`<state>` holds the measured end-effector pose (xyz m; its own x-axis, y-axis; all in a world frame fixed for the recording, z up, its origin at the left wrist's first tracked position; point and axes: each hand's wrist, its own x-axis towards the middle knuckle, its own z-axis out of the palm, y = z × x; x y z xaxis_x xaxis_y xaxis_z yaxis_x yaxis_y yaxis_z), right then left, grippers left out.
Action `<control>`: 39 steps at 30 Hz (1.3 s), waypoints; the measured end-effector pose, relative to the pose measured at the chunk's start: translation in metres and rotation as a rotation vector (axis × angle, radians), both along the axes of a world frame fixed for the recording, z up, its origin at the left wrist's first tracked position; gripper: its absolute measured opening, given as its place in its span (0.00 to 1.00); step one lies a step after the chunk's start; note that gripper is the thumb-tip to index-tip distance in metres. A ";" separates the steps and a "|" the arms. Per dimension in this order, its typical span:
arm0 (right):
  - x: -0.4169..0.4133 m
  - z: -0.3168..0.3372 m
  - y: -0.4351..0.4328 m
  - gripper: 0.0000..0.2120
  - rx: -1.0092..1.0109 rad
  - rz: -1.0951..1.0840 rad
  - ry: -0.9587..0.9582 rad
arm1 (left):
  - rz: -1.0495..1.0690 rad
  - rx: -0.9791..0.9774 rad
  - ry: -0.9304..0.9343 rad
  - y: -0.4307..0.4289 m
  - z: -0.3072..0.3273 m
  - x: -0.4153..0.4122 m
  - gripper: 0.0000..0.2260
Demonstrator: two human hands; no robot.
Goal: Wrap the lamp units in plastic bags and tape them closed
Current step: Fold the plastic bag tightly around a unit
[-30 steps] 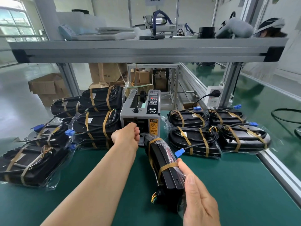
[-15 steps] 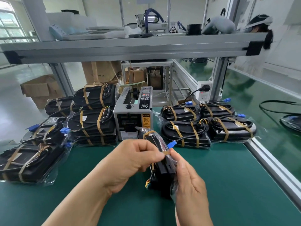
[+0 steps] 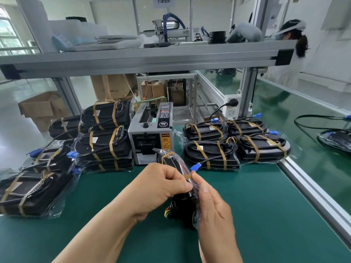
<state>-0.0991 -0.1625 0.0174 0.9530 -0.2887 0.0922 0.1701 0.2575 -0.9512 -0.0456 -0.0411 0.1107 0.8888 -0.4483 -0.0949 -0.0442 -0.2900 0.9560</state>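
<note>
Well along, judging by left pile [image 3: 102,145] and right pile [image 3: 210,154] of bagged, taped units flanking tape dispenser [image 3: 150,133]. Now taping one more lamp unit [image 3: 171,161], held on edge over green mat [image 3: 256,205] just before dispenser. Left hand [image 3: 161,184] curled round it, right hand [image 3: 214,209] pinching tape strip [image 3: 188,176] onto bag. Cannot see unit's near end or strip's underside behind hands.

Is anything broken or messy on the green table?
Nothing looks broken or spilled. The left pile of wrapped lamps is heaped crookedly; the right group lies in neat rows. The lamp unit stands on edge only because the right hand holds it while the left hand pinches a tape strip onto it.
</note>
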 end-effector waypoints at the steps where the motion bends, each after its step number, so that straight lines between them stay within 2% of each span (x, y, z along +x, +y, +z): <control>1: 0.000 0.000 0.000 0.16 0.004 0.002 -0.001 | 0.006 0.004 -0.009 0.000 -0.001 0.000 0.12; 5: -0.001 0.001 0.000 0.15 0.040 -0.001 0.006 | 0.025 0.036 -0.054 -0.001 -0.003 0.000 0.12; 9: -0.001 0.002 0.001 0.18 0.066 0.013 0.001 | 0.029 0.070 -0.097 -0.001 -0.005 0.002 0.10; 20: -0.002 0.003 0.002 0.18 0.016 -0.024 -0.012 | 0.017 0.101 -0.140 -0.001 -0.009 0.003 0.12; 23: -0.002 0.004 0.002 0.17 0.006 -0.015 0.000 | 0.022 0.102 -0.142 0.000 -0.011 0.003 0.09; 30: -0.004 0.006 0.002 0.19 0.014 -0.003 0.010 | 0.176 0.010 -0.194 -0.003 -0.028 -0.003 0.06; 32: -0.005 0.007 0.003 0.18 0.013 -0.012 0.011 | 0.187 -0.003 -0.202 -0.004 -0.030 -0.004 0.07; 36: -0.005 0.010 0.003 0.17 -0.022 -0.018 0.022 | 0.140 0.015 -0.221 -0.001 -0.030 -0.008 0.16; 39: -0.006 0.012 0.002 0.16 -0.024 -0.024 0.032 | 0.094 0.038 -0.217 0.002 -0.029 -0.007 0.15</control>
